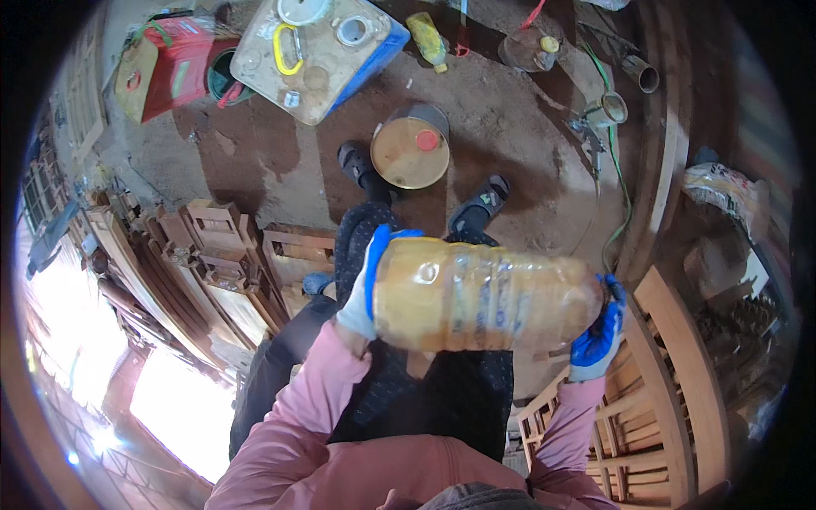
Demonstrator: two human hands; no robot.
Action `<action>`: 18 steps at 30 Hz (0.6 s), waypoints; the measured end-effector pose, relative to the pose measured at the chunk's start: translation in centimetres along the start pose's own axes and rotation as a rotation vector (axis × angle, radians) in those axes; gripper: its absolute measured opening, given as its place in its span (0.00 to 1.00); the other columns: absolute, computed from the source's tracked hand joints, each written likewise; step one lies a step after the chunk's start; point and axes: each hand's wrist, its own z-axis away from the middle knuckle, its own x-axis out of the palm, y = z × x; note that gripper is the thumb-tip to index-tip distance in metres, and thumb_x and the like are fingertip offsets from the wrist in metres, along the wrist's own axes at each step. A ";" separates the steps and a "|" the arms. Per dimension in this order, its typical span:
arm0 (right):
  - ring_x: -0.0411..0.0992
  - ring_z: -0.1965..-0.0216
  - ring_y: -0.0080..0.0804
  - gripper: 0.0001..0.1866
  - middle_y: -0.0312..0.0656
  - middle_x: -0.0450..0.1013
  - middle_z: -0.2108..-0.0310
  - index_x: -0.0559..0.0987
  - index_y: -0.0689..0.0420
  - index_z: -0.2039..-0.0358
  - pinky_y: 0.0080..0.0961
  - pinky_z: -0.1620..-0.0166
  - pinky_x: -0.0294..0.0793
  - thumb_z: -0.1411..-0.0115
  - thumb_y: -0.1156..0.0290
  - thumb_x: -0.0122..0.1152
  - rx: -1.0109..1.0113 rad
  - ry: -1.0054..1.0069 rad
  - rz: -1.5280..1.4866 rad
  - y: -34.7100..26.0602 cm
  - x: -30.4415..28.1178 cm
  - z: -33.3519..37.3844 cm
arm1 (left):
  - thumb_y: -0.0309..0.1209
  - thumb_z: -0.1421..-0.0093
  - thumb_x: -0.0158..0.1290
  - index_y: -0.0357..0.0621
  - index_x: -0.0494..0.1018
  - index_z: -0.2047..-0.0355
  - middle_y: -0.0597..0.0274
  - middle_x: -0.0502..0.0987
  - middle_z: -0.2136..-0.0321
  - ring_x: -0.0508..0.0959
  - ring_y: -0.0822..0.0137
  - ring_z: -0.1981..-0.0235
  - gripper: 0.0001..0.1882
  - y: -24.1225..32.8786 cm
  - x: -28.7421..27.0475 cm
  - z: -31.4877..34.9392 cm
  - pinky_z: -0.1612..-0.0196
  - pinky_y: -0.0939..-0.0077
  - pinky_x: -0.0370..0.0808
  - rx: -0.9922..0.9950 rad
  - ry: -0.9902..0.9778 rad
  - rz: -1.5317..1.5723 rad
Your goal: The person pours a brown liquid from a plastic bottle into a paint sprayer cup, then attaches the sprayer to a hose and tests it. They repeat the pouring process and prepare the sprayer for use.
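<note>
A large clear plastic bottle [489, 297] with yellowish contents lies sideways in the air in front of my body. My left hand [374, 276], in a white and blue work glove, grips its broad base end. At the narrower neck end, my right hand [603, 327] wraps its blue-coated gloved fingers around the bottle; the mouth and any cap are hidden there. Beyond the bottle, between my feet, a round metal can [410, 153] with a red cap stands on the floor.
Ahead to the left stand a white and blue jerrycan [319, 85] with a yellow handle and a red open container [174, 81]. Small bottles [427, 41] lie farther off. A green hose [625, 183] runs at right. Wooden frames [671, 374] lean right; stacked wooden pieces [212, 263] are left.
</note>
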 end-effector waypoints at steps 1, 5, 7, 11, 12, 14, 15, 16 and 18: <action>0.65 0.36 0.42 0.27 0.51 0.68 0.38 0.67 0.65 0.38 0.40 0.32 0.61 0.30 0.60 0.54 0.027 -0.004 -0.014 0.2 0.2 0.2 | 0.57 0.30 0.44 0.39 0.71 0.42 0.53 0.78 0.47 0.78 0.58 0.47 0.33 0.0 -0.5 0.1 0.39 0.60 0.72 0.029 -0.009 -0.028; 0.65 0.35 0.41 0.25 0.50 0.66 0.37 0.67 0.62 0.37 0.37 0.32 0.62 0.30 0.63 0.55 0.044 -0.039 -0.017 0.7 0.8 0.2 | 0.59 0.31 0.43 0.42 0.72 0.43 0.52 0.78 0.46 0.79 0.55 0.48 0.34 1.5 -1.5 0.3 0.41 0.54 0.75 -0.101 -0.066 0.059; 0.64 0.35 0.41 0.26 0.50 0.66 0.37 0.66 0.62 0.37 0.37 0.32 0.62 0.30 0.63 0.55 0.014 -0.008 -0.046 0.7 1.3 -0.2 | 0.59 0.30 0.43 0.42 0.72 0.42 0.53 0.78 0.46 0.79 0.54 0.48 0.33 1.7 -1.8 -0.3 0.40 0.55 0.74 -0.034 -0.165 0.086; 0.64 0.34 0.41 0.26 0.50 0.67 0.38 0.66 0.63 0.37 0.38 0.32 0.62 0.30 0.64 0.54 0.063 -0.021 -0.052 0.9 2.1 -0.5 | 0.59 0.30 0.43 0.43 0.71 0.41 0.53 0.77 0.45 0.78 0.55 0.46 0.33 2.0 -1.7 -0.2 0.39 0.55 0.73 0.001 -0.125 0.053; 0.64 0.34 0.41 0.26 0.50 0.67 0.38 0.66 0.63 0.37 0.38 0.32 0.63 0.30 0.63 0.54 0.117 0.009 -0.066 1.1 2.2 -0.1 | 0.59 0.31 0.43 0.43 0.71 0.41 0.54 0.77 0.45 0.78 0.55 0.46 0.34 2.3 -1.8 0.1 0.39 0.54 0.72 -0.012 -0.073 0.037; 0.65 0.36 0.41 0.26 0.50 0.67 0.38 0.67 0.66 0.37 0.38 0.32 0.62 0.30 0.63 0.54 0.034 -0.067 0.007 1.8 2.5 -0.5 | 0.59 0.31 0.42 0.42 0.71 0.40 0.54 0.77 0.44 0.77 0.56 0.44 0.35 3.6 -1.8 0.6 0.39 0.55 0.72 -0.073 0.021 0.082; 0.66 0.36 0.42 0.27 0.50 0.67 0.38 0.67 0.66 0.37 0.38 0.32 0.62 0.30 0.62 0.55 0.029 -0.047 0.005 1.7 2.3 -0.7 | 0.59 0.31 0.42 0.42 0.71 0.40 0.53 0.77 0.44 0.77 0.56 0.44 0.35 3.6 -2.0 0.2 0.38 0.56 0.72 -0.087 -0.166 0.130; 0.66 0.36 0.42 0.27 0.50 0.68 0.39 0.68 0.66 0.37 0.39 0.32 0.62 0.30 0.62 0.55 0.022 -0.106 -0.018 2.1 2.5 -0.8 | 0.60 0.30 0.42 0.42 0.71 0.40 0.53 0.77 0.44 0.77 0.56 0.44 0.35 4.0 -2.3 -0.3 0.38 0.56 0.72 -0.021 -0.282 0.123; 0.66 0.36 0.41 0.26 0.49 0.68 0.39 0.67 0.63 0.37 0.37 0.33 0.64 0.30 0.62 0.54 0.021 -0.003 -0.086 2.3 2.7 -0.9 | 0.59 0.31 0.42 0.42 0.71 0.41 0.53 0.77 0.45 0.78 0.56 0.45 0.35 3.5 -3.1 -1.0 0.38 0.57 0.72 -0.062 -0.321 0.198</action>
